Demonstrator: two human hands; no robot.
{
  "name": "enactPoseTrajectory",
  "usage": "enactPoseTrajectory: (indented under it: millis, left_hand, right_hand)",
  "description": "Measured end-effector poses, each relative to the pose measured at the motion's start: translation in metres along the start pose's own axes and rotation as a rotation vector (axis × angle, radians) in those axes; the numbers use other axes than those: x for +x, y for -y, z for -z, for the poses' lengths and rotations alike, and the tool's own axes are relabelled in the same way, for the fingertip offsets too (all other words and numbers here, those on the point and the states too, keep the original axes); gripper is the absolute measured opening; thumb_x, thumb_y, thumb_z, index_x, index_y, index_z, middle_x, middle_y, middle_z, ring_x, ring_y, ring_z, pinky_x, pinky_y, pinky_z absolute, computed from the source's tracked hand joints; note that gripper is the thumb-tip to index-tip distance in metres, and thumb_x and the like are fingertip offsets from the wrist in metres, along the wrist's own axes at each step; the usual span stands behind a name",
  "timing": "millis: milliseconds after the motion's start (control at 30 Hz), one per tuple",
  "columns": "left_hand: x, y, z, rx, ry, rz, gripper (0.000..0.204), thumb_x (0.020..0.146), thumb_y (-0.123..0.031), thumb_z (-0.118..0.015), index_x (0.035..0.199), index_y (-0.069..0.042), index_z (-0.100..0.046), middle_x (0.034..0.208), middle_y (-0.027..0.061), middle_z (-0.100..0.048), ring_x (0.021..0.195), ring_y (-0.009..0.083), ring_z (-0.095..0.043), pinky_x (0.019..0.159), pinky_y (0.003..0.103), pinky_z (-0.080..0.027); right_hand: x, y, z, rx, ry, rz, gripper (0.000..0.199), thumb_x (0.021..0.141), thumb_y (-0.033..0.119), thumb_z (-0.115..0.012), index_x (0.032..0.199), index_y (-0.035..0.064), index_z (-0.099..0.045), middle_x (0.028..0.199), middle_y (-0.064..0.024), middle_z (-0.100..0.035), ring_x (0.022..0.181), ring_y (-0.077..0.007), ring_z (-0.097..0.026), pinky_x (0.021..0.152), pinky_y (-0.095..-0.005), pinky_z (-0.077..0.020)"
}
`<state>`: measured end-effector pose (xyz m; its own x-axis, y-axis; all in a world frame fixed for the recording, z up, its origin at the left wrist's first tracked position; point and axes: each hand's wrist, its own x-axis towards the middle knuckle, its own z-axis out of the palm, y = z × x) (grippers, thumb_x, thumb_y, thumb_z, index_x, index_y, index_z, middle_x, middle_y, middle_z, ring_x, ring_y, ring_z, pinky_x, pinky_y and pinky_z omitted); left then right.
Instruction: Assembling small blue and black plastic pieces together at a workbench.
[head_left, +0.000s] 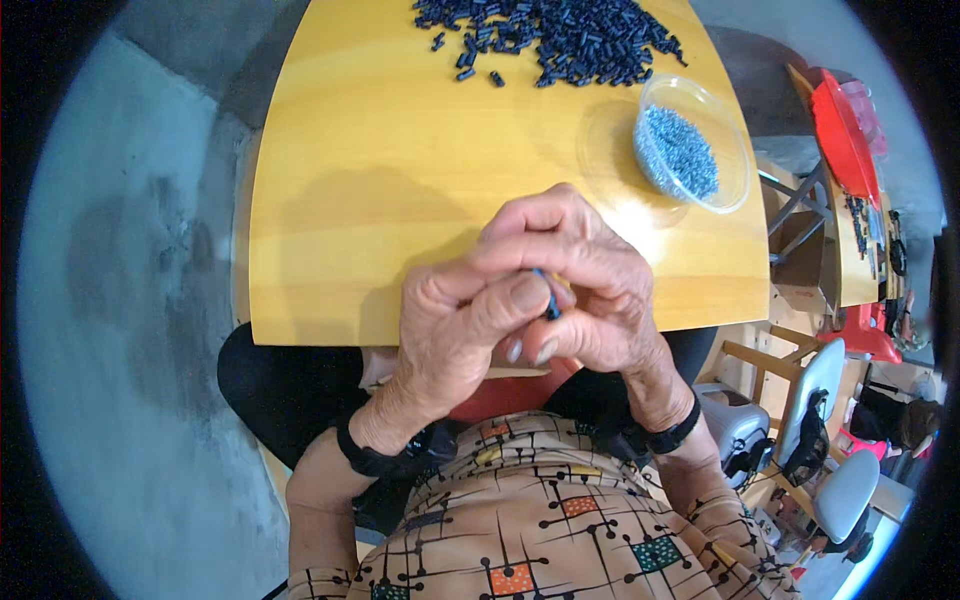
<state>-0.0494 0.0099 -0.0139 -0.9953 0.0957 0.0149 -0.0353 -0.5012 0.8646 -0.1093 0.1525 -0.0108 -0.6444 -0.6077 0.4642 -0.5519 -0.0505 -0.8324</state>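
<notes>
My left hand point(450, 325) and my right hand point(595, 280) meet in front of the table's near edge. Pinched between the fingertips of both is a small dark blue piece point(552, 308), mostly covered by the thumbs and fingers, so its full shape is hidden. It resembles the loose parts in the pile point(590, 40) of short, dark blue tube-like pieces at the table's far side. To the right of my right hand stands a clear plastic bowl point(735, 180) holding many tiny silvery-blue metal pieces point(680, 150), too small to name.
The yellow wooden table point(350, 130) ends just beyond my lap. A grey wall point(130, 330) runs along the left. On the right are a red tray point(845, 135), a second table point(855, 260), a light blue chair point(820, 400) and a red stool point(865, 335).
</notes>
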Motion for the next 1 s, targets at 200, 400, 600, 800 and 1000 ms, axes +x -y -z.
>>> enactPoseTrajectory:
  millis: [200, 400, 600, 800, 1000]
  left_hand:
    - [-0.010, 0.005, -0.006, -0.198, 0.040, 0.038, 0.023, 0.082, -0.022, -0.066, 0.087, 0.001, -0.066, 0.073, 0.0046, -0.062, 0.056, 0.0043, -0.051, 0.046, 0.017, -0.038]
    - [-0.015, -0.008, -0.024, -0.128, -0.050, 0.153, 0.039, 0.078, -0.042, -0.066, 0.078, -0.005, -0.056, 0.066, -0.0006, -0.047, 0.070, 0.0099, -0.049, 0.072, 0.027, -0.040]
    - [-0.017, 0.000, -0.028, -0.388, -0.036, 0.052, 0.019, 0.076, -0.019, -0.071, 0.074, -0.002, -0.065, 0.083, 0.0086, -0.061, 0.075, 0.0181, -0.060, 0.061, 0.027, -0.051]
    - [-0.009, -0.017, -0.036, -0.127, -0.153, 0.314, 0.025, 0.078, -0.026, -0.069, 0.079, -0.002, -0.061, 0.075, 0.0053, -0.057, 0.058, 0.0128, -0.056, 0.045, 0.025, -0.048]
    - [-0.004, 0.022, -0.016, -0.401, -0.121, 0.093, 0.025, 0.082, -0.028, -0.064, 0.082, -0.003, -0.062, 0.074, 0.0070, -0.059, 0.045, 0.0069, -0.046, 0.035, 0.022, -0.044]
  right_hand:
    - [0.001, 0.009, -0.008, 0.231, -0.089, 0.048, 0.053, 0.064, 0.048, -0.073, 0.085, 0.0007, -0.067, 0.092, -0.0113, -0.058, 0.087, -0.0234, -0.053, 0.074, -0.0338, -0.0430]
    - [0.003, 0.025, -0.014, 0.401, -0.147, -0.014, 0.036, 0.063, 0.030, -0.076, 0.085, 0.0026, -0.067, 0.091, -0.0094, -0.060, 0.089, -0.0232, -0.052, 0.078, -0.0348, -0.0408]
    - [0.005, 0.030, -0.024, 0.624, -0.230, 0.003, 0.029, 0.070, 0.027, -0.071, 0.082, 0.0014, -0.065, 0.088, -0.0088, -0.059, 0.086, -0.0215, -0.051, 0.078, -0.0328, -0.0397]
    - [0.004, 0.042, -0.013, 0.610, -0.218, -0.254, 0.023, 0.074, 0.022, -0.068, 0.081, 0.0007, -0.064, 0.087, -0.0077, -0.058, 0.079, -0.0153, -0.053, 0.068, -0.0257, -0.0425]
    - [-0.003, 0.028, -0.016, 0.854, -0.260, -0.470, 0.019, 0.080, 0.018, -0.064, 0.084, -0.0003, -0.064, 0.091, -0.0047, -0.056, 0.064, -0.0073, -0.052, 0.054, -0.0183, -0.0412]
